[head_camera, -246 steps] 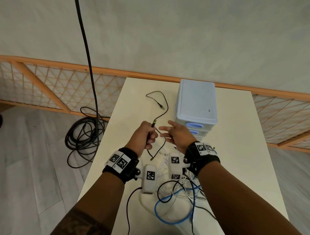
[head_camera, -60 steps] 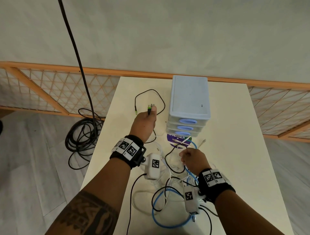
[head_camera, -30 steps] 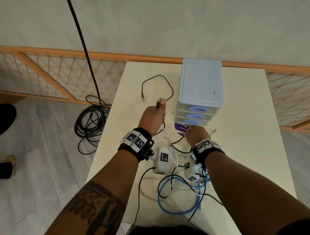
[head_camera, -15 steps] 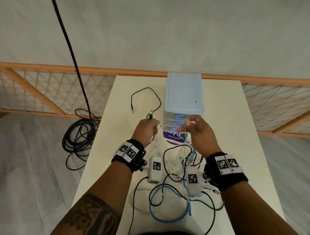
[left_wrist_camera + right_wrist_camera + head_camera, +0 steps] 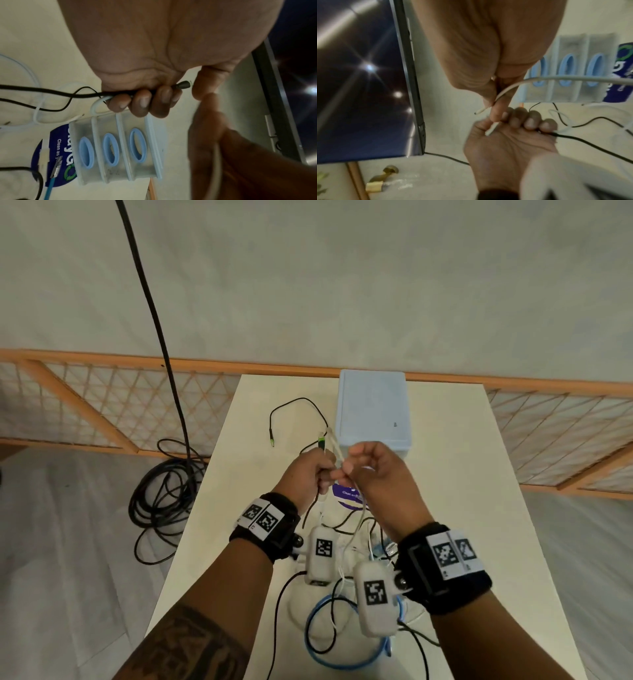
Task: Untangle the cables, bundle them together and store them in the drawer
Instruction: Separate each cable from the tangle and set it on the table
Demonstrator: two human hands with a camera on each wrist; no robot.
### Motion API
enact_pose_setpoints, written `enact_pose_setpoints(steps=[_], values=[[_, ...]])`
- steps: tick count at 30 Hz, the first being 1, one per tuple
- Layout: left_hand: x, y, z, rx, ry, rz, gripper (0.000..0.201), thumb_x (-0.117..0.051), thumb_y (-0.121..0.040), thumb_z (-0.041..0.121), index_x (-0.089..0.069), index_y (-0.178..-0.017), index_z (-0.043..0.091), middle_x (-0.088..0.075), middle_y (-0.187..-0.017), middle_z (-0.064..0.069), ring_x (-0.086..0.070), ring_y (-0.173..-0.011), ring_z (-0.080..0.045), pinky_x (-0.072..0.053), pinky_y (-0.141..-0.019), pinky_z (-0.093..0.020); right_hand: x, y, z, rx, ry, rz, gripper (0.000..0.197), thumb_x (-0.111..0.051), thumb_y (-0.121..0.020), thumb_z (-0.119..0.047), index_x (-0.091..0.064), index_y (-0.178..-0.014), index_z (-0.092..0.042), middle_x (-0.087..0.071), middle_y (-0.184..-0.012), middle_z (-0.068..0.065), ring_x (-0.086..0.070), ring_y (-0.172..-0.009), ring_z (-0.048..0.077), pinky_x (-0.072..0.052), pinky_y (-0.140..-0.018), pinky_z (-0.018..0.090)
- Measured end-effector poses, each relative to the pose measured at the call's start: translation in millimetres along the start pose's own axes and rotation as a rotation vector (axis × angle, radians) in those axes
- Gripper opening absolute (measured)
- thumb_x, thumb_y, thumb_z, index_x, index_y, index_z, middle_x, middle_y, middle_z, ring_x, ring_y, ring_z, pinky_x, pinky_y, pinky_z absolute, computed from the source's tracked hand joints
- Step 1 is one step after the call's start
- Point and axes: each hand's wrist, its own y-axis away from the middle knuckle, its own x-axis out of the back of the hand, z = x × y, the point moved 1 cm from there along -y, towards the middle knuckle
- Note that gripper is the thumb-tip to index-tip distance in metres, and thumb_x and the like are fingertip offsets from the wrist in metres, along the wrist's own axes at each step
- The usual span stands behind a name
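Both hands were raised above the white table (image 5: 455, 474), just in front of the pale blue three-drawer organizer (image 5: 373, 409), which stood at the far middle of the table. All three drawers of the organizer were shut, as the left wrist view showed.

The left hand (image 5: 308, 470) was closed in a fist around a black cable (image 5: 51, 92); its green-tipped plug (image 5: 321, 442) stood out above the fist, toward the organizer. A white cable (image 5: 97, 104) also went through this fist, under the curled fingers (image 5: 142, 100). The other end of the black cable made a loop on the table to the left of the organizer and ended in a second green tip (image 5: 272, 442).

The right hand (image 5: 373, 470) was touching the left hand. Its thumb and fingers pinched a beige-white cable (image 5: 565, 79) close to its free end (image 5: 480, 111), and the rest of this cable hung down from the hand toward the table.

The other cables lay in a tangle on the table, on the near side of the organizer, under the wrists: a light blue cable (image 5: 329, 659) in a round loop, thin black cables (image 5: 279, 607) and thin white ones (image 5: 339, 568). A dark blue round sticker (image 5: 56, 148) was on the table just before the organizer's bottom drawer.

On the floor, left of the table, a thick black cable (image 5: 161, 498) lay in coils. A wooden lattice fence (image 5: 113, 402) ran behind the table.
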Motion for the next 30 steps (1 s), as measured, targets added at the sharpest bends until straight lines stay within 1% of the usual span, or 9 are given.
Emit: enact_pose_setpoints(steps=[3, 5, 9, 12, 14, 17, 22, 27, 30], values=[[-1, 0, -1, -0.009, -0.004, -0.043, 0.025, -0.048, -0.073, 0.027, -0.062, -0.053, 0.021, -0.035, -0.070, -0.005, -0.026, -0.059, -0.015, -0.024, -0.057, -0.030, -7, -3, 13, -0.021, 0.010, 0.093, 0.012, -0.064, -0.095, 0.001, -0.058, -0.096, -0.010, -0.066, -0.093, 0.010, -0.075, -0.074, 0.017, -0.059, -0.069, 0.020], [-1, -2, -2, -0.028, -0.028, -0.035, 0.029, -0.051, -0.076, 0.029, -0.062, -0.050, 0.023, -0.036, -0.068, -0.004, -0.028, -0.058, -0.015, -0.027, -0.056, -0.029, -10, -6, 17, -0.005, 0.055, 0.121, 0.013, -0.066, -0.094, 0.000, -0.057, -0.093, -0.010, -0.066, -0.095, 0.013, -0.074, -0.075, 0.022, -0.060, -0.071, 0.024], [1, -4, -3, -0.072, -0.162, 0.042, 0.028, -0.056, -0.078, 0.030, -0.053, -0.052, 0.022, -0.041, -0.049, 0.003, -0.034, -0.049, -0.016, -0.027, -0.056, -0.034, -15, -9, 19, -0.003, 0.053, 0.080, 0.019, -0.069, -0.092, 0.002, -0.054, -0.089, -0.010, -0.063, -0.092, 0.015, -0.075, -0.072, 0.030, -0.063, -0.069, 0.032], [2, -4, -1, -0.103, -0.270, 0.067, 0.025, -0.053, -0.076, 0.026, -0.053, -0.051, 0.028, -0.044, -0.051, 0.009, -0.038, -0.048, -0.013, -0.030, -0.056, -0.032, -18, -11, 20, 0.029, 0.093, 0.074, 0.024, -0.066, -0.091, 0.007, -0.052, -0.084, -0.011, -0.059, -0.085, 0.009, -0.072, -0.063, 0.021, -0.059, -0.060, 0.025], [2, -5, 0, -0.119, -0.332, 0.062, 0.018, -0.052, -0.077, 0.027, -0.051, -0.061, 0.021, -0.044, -0.052, 0.010, -0.040, -0.047, -0.011, -0.033, -0.056, -0.029, -20, -12, 19, 0.058, 0.159, 0.088, 0.025, -0.064, -0.090, 0.007, -0.049, -0.080, -0.012, -0.058, -0.079, 0.005, -0.069, -0.057, 0.014, -0.055, -0.054, 0.021], [0, -5, 1, -0.143, -0.379, 0.077, 0.019, -0.050, -0.090, 0.020, -0.048, -0.072, 0.012, -0.044, -0.053, 0.009, -0.041, -0.046, -0.010, -0.035, -0.054, -0.027, -20, -14, 19, 0.070, 0.194, 0.092, 0.027, -0.063, -0.092, 0.003, -0.046, -0.079, -0.013, -0.062, -0.080, 0.012, -0.066, -0.051, 0.011, -0.050, -0.049, 0.019], [8, -11, 3, -0.155, -0.365, 0.126, 0.025, -0.048, -0.100, 0.031, -0.053, -0.084, 0.013, -0.054, -0.073, -0.008, -0.044, -0.050, -0.014, -0.037, -0.054, -0.028, -16, -11, 30, -0.011, 0.156, -0.011, 0.023, -0.066, -0.096, -0.009, -0.045, -0.091, -0.014, -0.065, -0.084, 0.004, -0.073, -0.060, 0.024, -0.058, -0.060, 0.036], [10, -17, 0, -0.166, -0.364, 0.116, 0.030, -0.041, -0.105, 0.038, -0.051, -0.090, 0.014, -0.062, -0.076, -0.008, -0.051, -0.051, -0.021, -0.044, -0.061, -0.035, -11, -4, 40, -0.059, 0.154, -0.133, 0.015, -0.062, -0.100, -0.013, -0.048, -0.100, -0.012, -0.066, -0.074, 0.004, -0.068, -0.061, 0.025, -0.053, -0.058, 0.030], [12, -19, 0, -0.159, -0.072, 0.168, 0.030, -0.042, -0.107, 0.033, -0.050, -0.088, 0.012, -0.056, -0.064, -0.009, -0.057, -0.060, -0.029, -0.046, -0.065, -0.041, -8, 0, 44, -0.094, 0.169, -0.180, 0.011, -0.057, -0.103, -0.016, -0.047, -0.104, -0.012, -0.060, -0.064, 0.002, -0.054, -0.053, 0.020, -0.047, -0.054, 0.028]])
